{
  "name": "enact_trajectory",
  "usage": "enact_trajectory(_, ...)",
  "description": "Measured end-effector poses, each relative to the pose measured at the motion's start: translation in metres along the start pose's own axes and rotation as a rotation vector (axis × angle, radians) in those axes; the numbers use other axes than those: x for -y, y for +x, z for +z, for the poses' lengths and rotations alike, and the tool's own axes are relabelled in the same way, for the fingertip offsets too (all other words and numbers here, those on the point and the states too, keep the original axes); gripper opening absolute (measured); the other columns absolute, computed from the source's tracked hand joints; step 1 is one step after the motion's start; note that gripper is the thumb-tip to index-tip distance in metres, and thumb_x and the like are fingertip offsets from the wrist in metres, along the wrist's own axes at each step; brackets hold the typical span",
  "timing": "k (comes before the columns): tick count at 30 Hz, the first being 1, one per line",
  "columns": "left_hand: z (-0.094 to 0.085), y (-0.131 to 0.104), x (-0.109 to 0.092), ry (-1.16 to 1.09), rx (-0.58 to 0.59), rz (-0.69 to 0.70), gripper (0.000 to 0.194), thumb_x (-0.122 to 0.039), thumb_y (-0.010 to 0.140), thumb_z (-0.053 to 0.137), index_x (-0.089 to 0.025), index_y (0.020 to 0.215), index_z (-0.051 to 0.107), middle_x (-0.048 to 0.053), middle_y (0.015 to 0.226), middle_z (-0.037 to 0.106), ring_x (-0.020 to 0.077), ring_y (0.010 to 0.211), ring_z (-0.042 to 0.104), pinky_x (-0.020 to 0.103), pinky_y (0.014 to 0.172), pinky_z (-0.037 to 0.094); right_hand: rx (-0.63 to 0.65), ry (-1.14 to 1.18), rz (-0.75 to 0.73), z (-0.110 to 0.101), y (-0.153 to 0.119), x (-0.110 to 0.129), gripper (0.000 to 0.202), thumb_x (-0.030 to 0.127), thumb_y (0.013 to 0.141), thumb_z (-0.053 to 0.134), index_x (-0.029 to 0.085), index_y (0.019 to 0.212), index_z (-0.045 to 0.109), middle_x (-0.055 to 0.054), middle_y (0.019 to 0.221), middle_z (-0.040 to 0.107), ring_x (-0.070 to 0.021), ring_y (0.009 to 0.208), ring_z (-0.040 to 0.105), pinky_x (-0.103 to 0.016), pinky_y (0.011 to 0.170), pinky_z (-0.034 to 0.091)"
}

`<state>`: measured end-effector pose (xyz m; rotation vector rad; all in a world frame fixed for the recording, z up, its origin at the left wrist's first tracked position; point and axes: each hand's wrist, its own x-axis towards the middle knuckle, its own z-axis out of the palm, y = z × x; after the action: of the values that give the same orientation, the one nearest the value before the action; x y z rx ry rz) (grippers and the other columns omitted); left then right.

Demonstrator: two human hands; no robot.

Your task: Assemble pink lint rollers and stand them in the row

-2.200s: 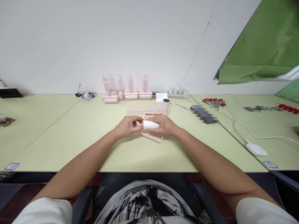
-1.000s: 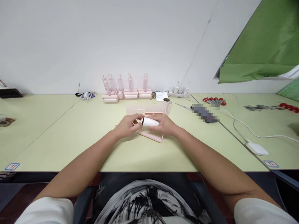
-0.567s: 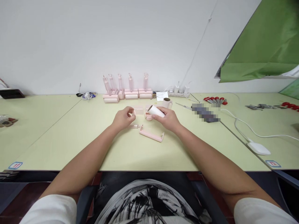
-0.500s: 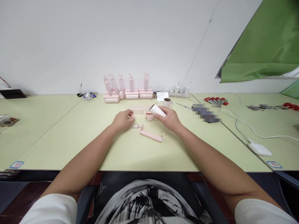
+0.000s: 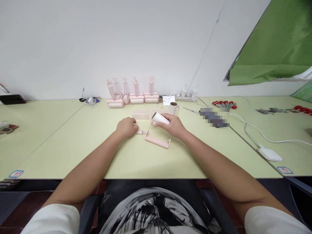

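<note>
In the head view my right hand [image 5: 174,125] grips a white sticky lint roll [image 5: 161,118], tilted with its brown cardboard core facing left. My left hand [image 5: 127,127] rests low over the table, its fingers curled round the left end of a clear lint roller handle [image 5: 140,132]; the fingertips are partly hidden. Just right of that handle lies a pink roller frame [image 5: 157,142] with upturned ends. A small pink part [image 5: 154,123] shows beneath the held roll, mostly covered. Behind the hands lies a translucent pink cover [image 5: 140,114].
Another roll [image 5: 173,109] stands upright behind my right hand. Several assembled pink lint rollers [image 5: 137,98] line the wall. A power strip [image 5: 187,98], a blurred dark object [image 5: 214,117], red-handled tools [image 5: 224,104] and a white adapter [image 5: 270,154] with its cable lie to the right.
My left hand has come down slightly onto the clear handle, and the small pink part near its fingertips is out of sight. My right hand has shifted the roll slightly left and lower.
</note>
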<state>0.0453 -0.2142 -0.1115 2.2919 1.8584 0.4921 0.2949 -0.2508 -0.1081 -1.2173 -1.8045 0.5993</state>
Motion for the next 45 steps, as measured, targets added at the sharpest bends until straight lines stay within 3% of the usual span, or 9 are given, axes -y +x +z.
enact_trajectory(3,-0.002,-0.006,-0.007,-0.259,-0.118,0.102,0.033,-0.042,0.084,0.054,-0.020,0.104,0.070,0.009,0.106,0.071,0.0217,0.082,0.063,0.032,0.074,0.048,0.033,0.000,-0.033,0.001,-0.001,-0.002,0.043,0.045,0.078,0.072,0.022,0.114,0.071,-0.005,0.111,0.072,-0.0259,0.097,0.065,-0.036,0.083,0.049)
enact_trajectory(5,-0.003,-0.012,-0.016,-0.466,-0.127,0.217,0.037,-0.049,0.086,0.054,-0.020,0.105,0.068,0.007,0.106,0.070,0.0178,0.081,0.062,0.029,0.074,0.049,0.075,0.004,-0.062,0.002,-0.002,-0.002,0.044,0.045,0.078,0.071,0.022,0.116,0.070,-0.005,0.109,0.072,-0.0252,0.095,0.066,-0.035,0.080,0.050)
enact_trajectory(8,-0.001,-0.021,-0.029,-0.679,-0.051,0.300,0.043,-0.054,0.079,0.065,-0.019,0.105,0.067,0.006,0.102,0.069,0.0151,0.077,0.062,0.026,0.068,0.049,0.156,-0.006,-0.136,0.002,-0.004,0.002,0.044,0.045,0.080,0.070,0.021,0.117,0.070,-0.005,0.103,0.073,-0.0235,0.088,0.066,-0.033,0.075,0.050)
enact_trajectory(11,0.000,-0.026,-0.035,-0.790,0.042,0.279,0.040,-0.054,0.079,0.066,-0.017,0.092,0.068,0.002,0.076,0.067,0.0126,0.063,0.057,0.024,0.058,0.044,0.182,0.006,-0.202,0.002,-0.004,0.003,0.045,0.046,0.082,0.068,0.021,0.120,0.069,-0.006,0.106,0.073,-0.0240,0.093,0.067,-0.034,0.079,0.050)
enact_trajectory(15,-0.002,-0.025,-0.034,-0.840,0.024,0.258,0.039,-0.055,0.080,0.065,-0.016,0.074,0.065,0.000,0.063,0.062,0.0114,0.057,0.053,0.023,0.054,0.041,0.079,0.120,-0.138,0.005,-0.004,0.002,0.047,0.053,0.081,0.067,0.019,0.112,0.072,-0.008,0.111,0.072,-0.0262,0.099,0.067,-0.036,0.082,0.054)
enact_trajectory(19,-0.003,-0.022,-0.032,-0.943,-0.035,0.192,0.042,-0.059,0.079,0.064,-0.016,0.074,0.063,0.000,0.061,0.062,0.0117,0.055,0.057,0.024,0.055,0.044,0.035,0.363,0.074,0.006,-0.003,0.002,0.055,0.063,0.085,0.055,0.016,0.109,0.071,-0.009,0.096,0.072,-0.0177,0.061,0.064,-0.030,0.047,0.052)
enact_trajectory(21,-0.003,-0.019,-0.030,-1.003,-0.060,0.133,0.044,-0.061,0.077,0.064,-0.017,0.075,0.063,0.000,0.058,0.061,0.0120,0.053,0.057,0.025,0.054,0.045,0.042,0.507,0.165,0.004,-0.001,0.003,0.052,0.058,0.086,0.054,0.015,0.110,0.070,-0.008,0.083,0.070,-0.0163,0.054,0.061,-0.029,0.041,0.050)
enact_trajectory(28,-0.004,-0.013,-0.023,-1.100,-0.118,0.046,0.043,-0.059,0.073,0.070,-0.016,0.074,0.062,-0.001,0.054,0.059,0.0114,0.050,0.058,0.023,0.049,0.045,0.120,0.739,0.297,0.005,0.001,0.008,0.042,0.022,0.077,0.066,0.016,0.118,0.064,-0.004,0.077,0.072,-0.0165,0.065,0.068,-0.031,0.059,0.061)
enact_trajectory(45,-0.003,-0.012,-0.023,-1.070,-0.164,0.064,0.041,-0.057,0.074,0.069,-0.016,0.072,0.064,0.000,0.054,0.060,0.0111,0.050,0.058,0.021,0.047,0.044,0.053,0.778,0.286,0.006,0.000,0.009,0.037,0.019,0.073,0.068,0.012,0.109,0.069,-0.004,0.071,0.072,-0.0164,0.062,0.068,-0.031,0.059,0.060)
